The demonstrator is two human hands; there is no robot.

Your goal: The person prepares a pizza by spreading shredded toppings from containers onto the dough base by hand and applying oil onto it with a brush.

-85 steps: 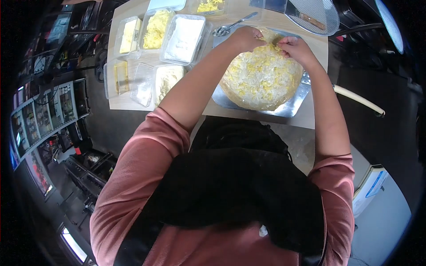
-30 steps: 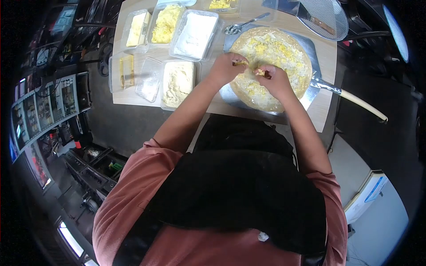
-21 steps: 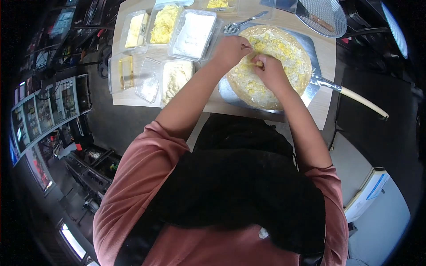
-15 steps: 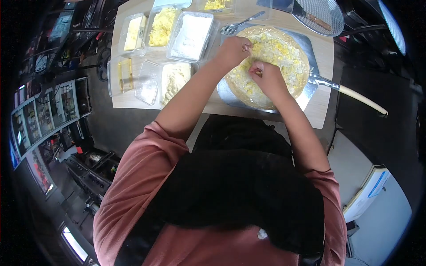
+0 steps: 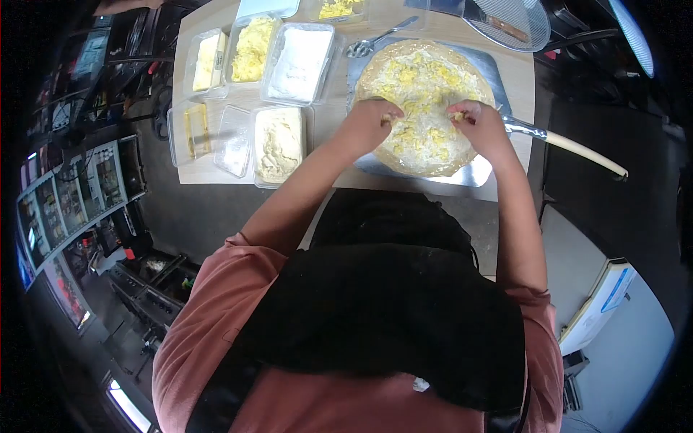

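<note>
A round flat dough topped with white and yellow bits lies on a metal peel with a pale handle. Over the dough's left side is my left hand, its fingers pinched around a small yellow bit. My right hand is over the right side, also pinching a small yellow bit. The two hands are apart, with topped dough visible between them. A metal spoon lies beyond the dough's upper left edge.
Left of the dough, the table holds a tub of white stuff, a tub of yellow shreds, a tub with a yellow block, a creamy tub and a clear lid. A mesh strainer is at upper right.
My hands were close together at the dough's upper left. They have moved apart and nearer to me, my right hand to the right. The view has shifted slightly.
</note>
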